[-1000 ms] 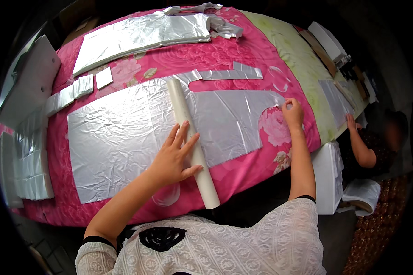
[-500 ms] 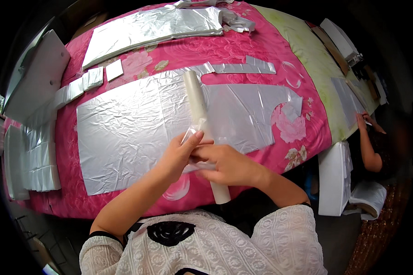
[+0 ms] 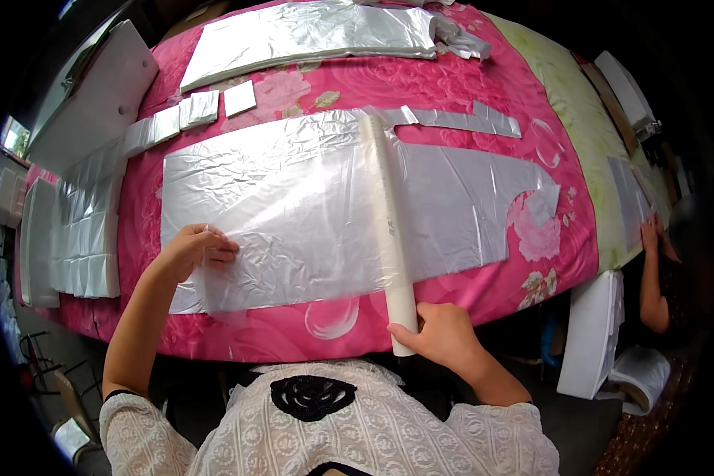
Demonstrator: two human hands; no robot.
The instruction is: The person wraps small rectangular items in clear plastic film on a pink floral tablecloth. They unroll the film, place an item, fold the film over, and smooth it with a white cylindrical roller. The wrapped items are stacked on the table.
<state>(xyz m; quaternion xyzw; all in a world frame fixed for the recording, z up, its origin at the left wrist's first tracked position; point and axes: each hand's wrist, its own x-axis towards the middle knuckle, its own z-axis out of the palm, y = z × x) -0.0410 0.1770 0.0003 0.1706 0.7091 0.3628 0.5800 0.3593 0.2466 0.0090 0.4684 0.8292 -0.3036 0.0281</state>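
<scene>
My left hand (image 3: 198, 252) is closed, pinching the edge of a thin clear plastic sheet (image 3: 293, 266) near its left end. My right hand (image 3: 443, 333) is wrapped round the near end of a long cream-coloured tube (image 3: 390, 246). The tube lies across a silvery plastic sheet with handle-like cut-outs (image 3: 468, 210), pointing away from me. From the tube to my left hand the clear sheet spreads over the silvery one.
At the far side lies a stack of silvery plastic (image 3: 309, 40). Small folded packets (image 3: 87, 238) line the left side, beside white foam boards (image 3: 107, 91). Pink flowered cloth (image 3: 349, 83) covers the table. On the right another person's arm (image 3: 653, 278) works near a white foam board (image 3: 591, 333).
My hands, together on the tube before, have parted. The left moved leftward, drawing out the clear sheet; the right slid down to the tube's near end. The view shifted slightly.
</scene>
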